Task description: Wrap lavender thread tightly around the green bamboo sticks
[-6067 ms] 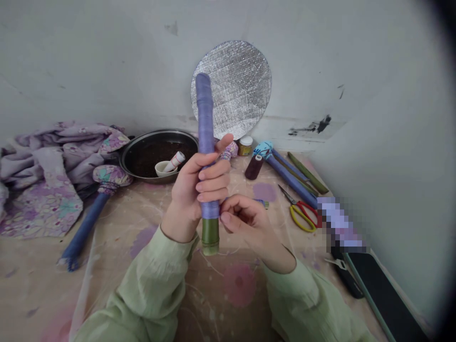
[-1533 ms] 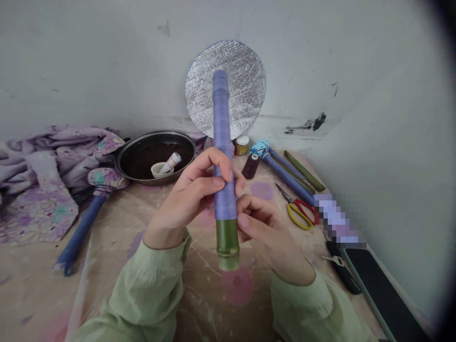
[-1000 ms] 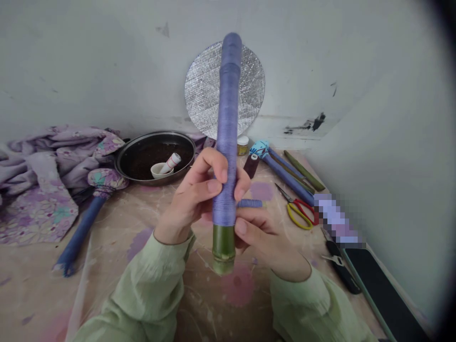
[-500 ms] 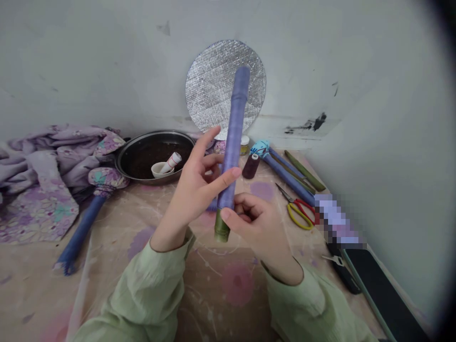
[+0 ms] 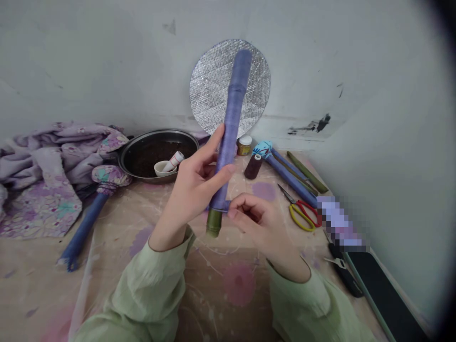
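At the centre of your view, tilted with its top toward one o'clock and its base toward seven, a bamboo stick wrapped in purple-blue thread [image 5: 233,111] is held up above the patterned tan table cover [image 5: 199,304]. The wrapping covers all but a short bare green end at the bottom. Your left hand [image 5: 192,190] is partly closed round the lower half: thumb across the front, forefinger stretched up along the side, the other fingers mostly hidden behind. At four o'clock of that grip, your right hand [image 5: 258,225] is curled, thumb and forefinger drawn into a pinch just beside the wrapping's lower edge — you cannot tell whether a thread runs between them. Behind, a short blue-purple wrapped piece [image 5: 224,205] shows in part.

Beyond the stick, at twelve o'clock, a round silver foil disc [image 5: 210,90] leans on the wall. Near nine o'clock sits a dark round metal pan [image 5: 146,179] with a small white bowl [image 5: 159,167] in it; farther out is a heap of lilac floral cloth [image 5: 53,190]. Toward three o'clock stands a dark maroon cone of thread [image 5: 253,167]; toward four lie red-and-yellow-handled scissors [image 5: 302,216] — and, farther out, a black-screened phone [image 5: 384,289].
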A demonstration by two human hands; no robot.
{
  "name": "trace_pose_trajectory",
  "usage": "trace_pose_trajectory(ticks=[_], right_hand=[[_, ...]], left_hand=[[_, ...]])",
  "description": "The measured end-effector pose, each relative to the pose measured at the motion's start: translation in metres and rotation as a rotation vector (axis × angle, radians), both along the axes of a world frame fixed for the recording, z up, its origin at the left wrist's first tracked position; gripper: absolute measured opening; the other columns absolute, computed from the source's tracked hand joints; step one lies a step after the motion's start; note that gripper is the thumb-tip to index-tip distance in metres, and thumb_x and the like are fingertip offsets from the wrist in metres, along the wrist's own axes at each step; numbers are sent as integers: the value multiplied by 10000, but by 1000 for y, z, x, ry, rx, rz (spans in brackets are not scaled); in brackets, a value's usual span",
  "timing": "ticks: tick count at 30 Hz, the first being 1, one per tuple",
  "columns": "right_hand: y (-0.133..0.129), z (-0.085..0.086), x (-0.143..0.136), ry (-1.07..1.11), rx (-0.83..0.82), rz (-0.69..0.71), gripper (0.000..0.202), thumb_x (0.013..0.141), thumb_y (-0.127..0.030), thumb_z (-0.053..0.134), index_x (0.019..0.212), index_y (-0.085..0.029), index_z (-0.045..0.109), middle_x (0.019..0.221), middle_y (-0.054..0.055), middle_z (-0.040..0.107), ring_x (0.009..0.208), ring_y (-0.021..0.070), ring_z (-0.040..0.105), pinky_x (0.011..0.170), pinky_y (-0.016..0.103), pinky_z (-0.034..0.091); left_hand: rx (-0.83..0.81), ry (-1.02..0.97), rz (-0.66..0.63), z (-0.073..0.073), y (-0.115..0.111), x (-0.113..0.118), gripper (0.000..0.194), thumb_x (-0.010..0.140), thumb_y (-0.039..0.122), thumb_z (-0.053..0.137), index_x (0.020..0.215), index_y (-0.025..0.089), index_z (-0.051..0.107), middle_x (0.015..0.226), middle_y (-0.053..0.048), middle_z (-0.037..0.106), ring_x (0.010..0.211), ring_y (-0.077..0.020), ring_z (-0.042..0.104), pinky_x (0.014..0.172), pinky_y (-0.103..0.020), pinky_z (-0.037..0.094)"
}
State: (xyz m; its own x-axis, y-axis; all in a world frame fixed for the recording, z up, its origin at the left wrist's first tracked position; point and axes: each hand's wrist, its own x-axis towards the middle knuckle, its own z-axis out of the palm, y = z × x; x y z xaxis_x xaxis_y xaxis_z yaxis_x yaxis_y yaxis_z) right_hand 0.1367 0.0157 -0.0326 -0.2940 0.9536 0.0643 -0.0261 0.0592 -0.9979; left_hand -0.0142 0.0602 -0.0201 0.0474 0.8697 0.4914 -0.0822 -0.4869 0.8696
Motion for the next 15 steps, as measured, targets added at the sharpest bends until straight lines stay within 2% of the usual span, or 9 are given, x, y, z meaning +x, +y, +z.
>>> trace_pose_trajectory(ticks=[5,11,15], right_hand=[[0,-5,1,115,-21,-34,123,746,-264,694,668,-205,620,503,-79,440,466,80,346,446,239,246],[1,-13,1,238,-101,-26,155,774,-274,725,665,-202,642,498,-89,396,463,75,297,440,235,220],[0,-15,0,264,-132,-8,162,777,-277,744,667,-203,650,494,-98,356,467,77,287,439,232,227]], left_hand=[[-59,-8,-34,3,-5,0,630,797,192,792,1395,316,639,930,-4,718,640,-94,530,529,-200,460],[-68,9,5,4,-6,-2,665,762,212,833,1390,316,644,938,-11,713,642,-92,506,496,-192,415],[-122,-75,-32,6,-5,-2,664,752,190,828,1382,301,650,949,-8,725,659,-93,535,518,-195,440]])
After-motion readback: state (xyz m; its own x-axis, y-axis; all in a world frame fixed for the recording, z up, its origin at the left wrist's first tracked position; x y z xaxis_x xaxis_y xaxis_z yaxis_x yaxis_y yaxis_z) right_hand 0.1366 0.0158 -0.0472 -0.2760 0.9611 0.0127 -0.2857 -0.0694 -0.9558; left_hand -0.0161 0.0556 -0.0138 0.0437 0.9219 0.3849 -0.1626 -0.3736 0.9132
